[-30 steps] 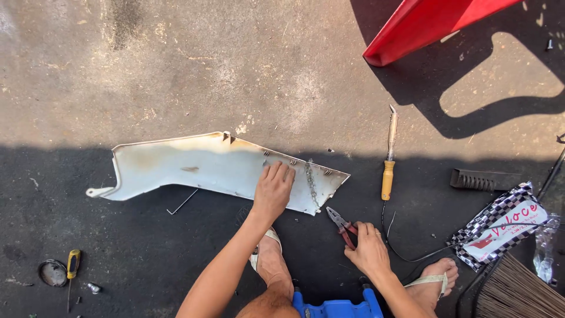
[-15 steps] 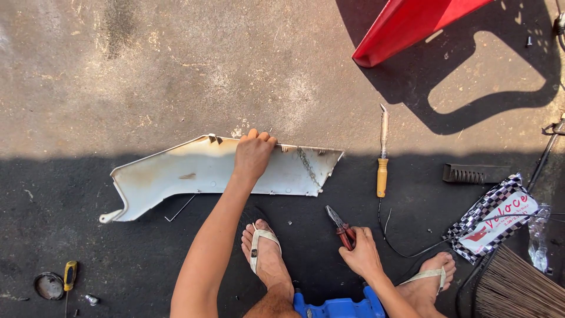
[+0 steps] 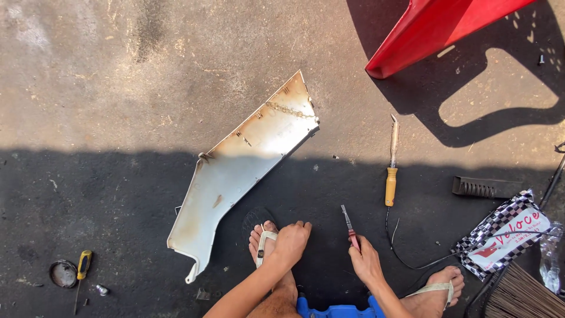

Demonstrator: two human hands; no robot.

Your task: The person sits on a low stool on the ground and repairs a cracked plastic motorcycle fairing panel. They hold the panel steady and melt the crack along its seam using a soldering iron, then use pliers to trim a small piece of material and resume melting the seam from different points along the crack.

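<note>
Looking down from the head camera, the left hand (image 3: 290,240) sits at lower centre of the frame, fingers curled loosely and holding nothing, resting on the left foot in its sandal (image 3: 263,244). The right hand (image 3: 366,259), just to its right, is closed around the red handles of a pair of pliers (image 3: 348,222), whose thin tip points up the frame. A long white plastic panel (image 3: 241,171) lies free on the ground (image 3: 118,88), slanting from lower left of centre up toward the middle, its upper end in sunlight and its lower end in shadow. Right of the pliers lies a soldering iron (image 3: 391,171) with a yellow handle. A red panel (image 3: 435,29) fills the upper right; a small yellow screwdriver (image 3: 83,268) lies at lower left.
</note>
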